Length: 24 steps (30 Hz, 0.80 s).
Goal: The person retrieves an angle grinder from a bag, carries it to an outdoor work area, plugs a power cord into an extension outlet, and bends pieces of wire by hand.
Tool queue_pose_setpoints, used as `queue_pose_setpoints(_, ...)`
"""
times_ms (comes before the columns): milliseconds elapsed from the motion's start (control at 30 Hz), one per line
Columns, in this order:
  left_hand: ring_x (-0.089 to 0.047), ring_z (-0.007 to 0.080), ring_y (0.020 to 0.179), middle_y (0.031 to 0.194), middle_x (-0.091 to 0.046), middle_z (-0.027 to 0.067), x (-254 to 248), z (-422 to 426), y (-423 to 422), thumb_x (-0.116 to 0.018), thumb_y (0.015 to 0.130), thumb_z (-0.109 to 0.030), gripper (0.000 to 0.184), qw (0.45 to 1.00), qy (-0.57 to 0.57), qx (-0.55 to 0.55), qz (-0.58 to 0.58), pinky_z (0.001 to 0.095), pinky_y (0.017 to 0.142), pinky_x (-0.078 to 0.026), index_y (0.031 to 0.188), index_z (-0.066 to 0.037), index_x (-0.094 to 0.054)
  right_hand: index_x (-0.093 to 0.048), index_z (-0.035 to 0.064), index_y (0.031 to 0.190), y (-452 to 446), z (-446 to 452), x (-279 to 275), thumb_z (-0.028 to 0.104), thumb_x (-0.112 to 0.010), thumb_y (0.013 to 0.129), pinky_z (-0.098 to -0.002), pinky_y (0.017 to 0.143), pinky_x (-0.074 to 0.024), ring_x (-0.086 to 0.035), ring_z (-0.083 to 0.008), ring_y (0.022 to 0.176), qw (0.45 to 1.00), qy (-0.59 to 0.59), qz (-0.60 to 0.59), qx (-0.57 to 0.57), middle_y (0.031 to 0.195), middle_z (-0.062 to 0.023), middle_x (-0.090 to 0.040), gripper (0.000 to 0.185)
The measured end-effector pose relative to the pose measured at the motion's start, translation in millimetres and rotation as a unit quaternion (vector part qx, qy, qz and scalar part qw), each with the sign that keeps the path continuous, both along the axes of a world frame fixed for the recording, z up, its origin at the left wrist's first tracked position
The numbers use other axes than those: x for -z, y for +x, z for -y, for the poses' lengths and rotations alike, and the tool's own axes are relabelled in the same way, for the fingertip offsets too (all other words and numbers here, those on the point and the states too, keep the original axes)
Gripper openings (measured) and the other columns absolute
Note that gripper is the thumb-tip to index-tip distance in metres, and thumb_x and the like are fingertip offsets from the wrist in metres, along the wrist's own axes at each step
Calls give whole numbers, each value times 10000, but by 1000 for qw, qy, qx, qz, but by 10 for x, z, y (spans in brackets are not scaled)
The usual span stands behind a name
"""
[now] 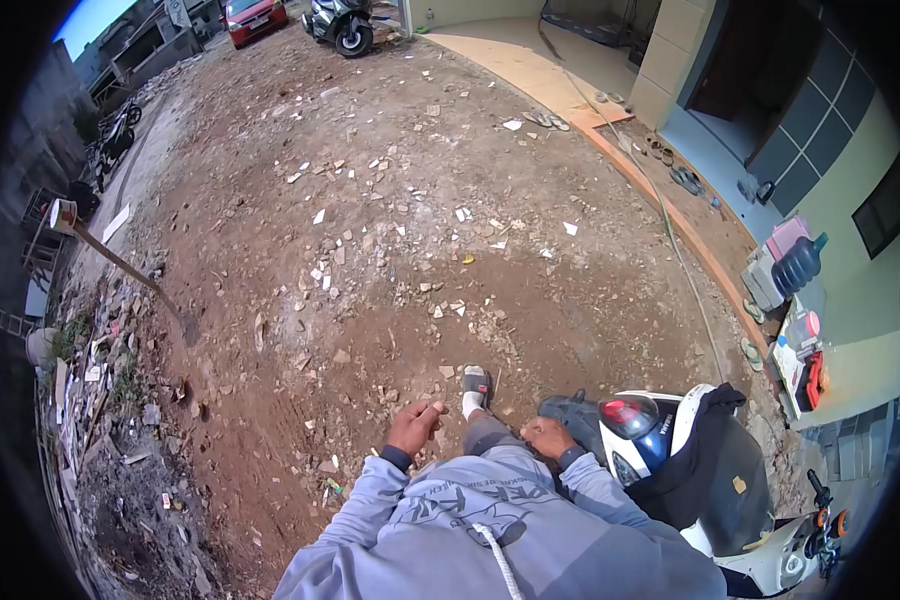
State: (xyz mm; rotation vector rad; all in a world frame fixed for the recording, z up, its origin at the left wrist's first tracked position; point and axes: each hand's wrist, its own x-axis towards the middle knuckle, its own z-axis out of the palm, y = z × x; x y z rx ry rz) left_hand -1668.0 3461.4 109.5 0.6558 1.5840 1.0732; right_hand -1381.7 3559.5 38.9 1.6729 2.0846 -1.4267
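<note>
My left hand point(413, 428) is held in front of my body over bare soil, its fingers curled in, with nothing visible in it. On the other side, my right hand point(548, 437) hangs near my leg with its fingers bent; nothing shows in it either. Close to the right hand stands a white and dark motorbike point(635, 430) with a red tail light, and a black cloth point(685, 470) is draped over its seat. Below and between my hands, one foot in a sandal point(476, 380) is on the ground.
Broken tile pieces point(320, 275) litter the dirt ground. A long pole point(120, 260) with a container on top stands at left, beside rubble point(120, 430). An orange kerb point(690, 235), a hose point(670, 230) and a blue water jug point(798, 265) line the house. Farther off are a scooter point(340, 25) and a red car point(253, 20).
</note>
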Motion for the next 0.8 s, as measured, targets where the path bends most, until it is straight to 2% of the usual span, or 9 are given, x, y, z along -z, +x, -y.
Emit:
queue_pose_setpoints(100,-492,82,512,627,-562,1,123,-760,-348,-542,890,-281,275,996,-34,-60,49,232,467,-384,860,-34,-660,-660,62,968,-347,-1018,370,398,-590,805,-367,786,-483,-626,-309,894,994,81,29,-73,940,-167,-659,380)
queue_pose_setpoints(233,-439,59,495,594,-513,-18,-359,-1963,-823,-539,902,-311,281,997,31,-55,37,219,449,-339,853,-54,-639,-652,67,948,-1214,-2527,-272,389,-596,798,-375,768,-475,-620,-305,862,989,82,-5,-124,917,-147,-654,359)
queue_pose_setpoints(300,-434,50,503,593,-506,-23,-437,-2617,-993,-544,903,-325,287,997,69,-40,2,214,451,-341,837,-59,-632,-638,61,947,-1612,-3227,-634,362,-595,806,-363,750,-471,-616,-271,836,985,122,-84,-91,883,-141,-647,336)
queue_pose_setpoints(400,-452,56,517,598,-505,-22,-547,-3589,-1166,-554,902,-308,285,997,78,12,-24,216,474,-371,757,-65,-584,-629,53,935,-2069,-4120,-1149,329,-590,823,-376,735,-480,-627,-298,824,968,156,-191,-40,870,-154,-650,300)
queue_pose_setpoints(567,-469,62,522,623,-533,-13,61,-4971,-1298,-549,896,-269,248,993,50,85,59,214,503,-385,754,-70,-585,-632,53,941,-2179,-5375,-884,322,-583,830,-359,720,-478,-630,-258,826,971,136,-196,26,860,-135,-654,295)
queue_pose_setpoints(667,-456,64,529,583,-513,-25,300,-5933,-1541,-544,896,-273,277,990,8,117,73,211,518,-372,721,-67,-600,-644,58,972,-1947,-6174,-299,363,-593,818,-345,780,-470,-613,-243,874,993,66,-80,57,946,-129,-642,345)
queue_pose_setpoints(700,-438,63,534,566,-501,-32,419,-6279,-1653,-537,901,-285,307,993,26,113,26,227,525,-367,728,-49,-630,-651,66,969,-1844,-6408,-192,377,-596,806,-360,796,-473,-617,-266,882,996,82,-6,45,946,-136,-648,355)
queue_pose_setpoints(767,-432,65,542,576,-507,-26,168,-6977,-1885,-539,900,-286,315,979,63,192,-39,239,530,-370,760,-28,-653,-658,66,962,-1606,-6780,-11,374,-588,809,-368,813,-470,-615,-282,902,992,39,113,41,945,-146,-653,351)
queue_pose_setpoints(800,-438,67,545,578,-511,-22,14,-7450,-2009,-540,899,-287,315,981,61,185,-20,240,532,-372,766,-25,-654,-661,65,962,-1466,-7038,238,374,-590,810,-362,786,-480,-623,-275,856,984,84,155,30,907,-134,-660,351)
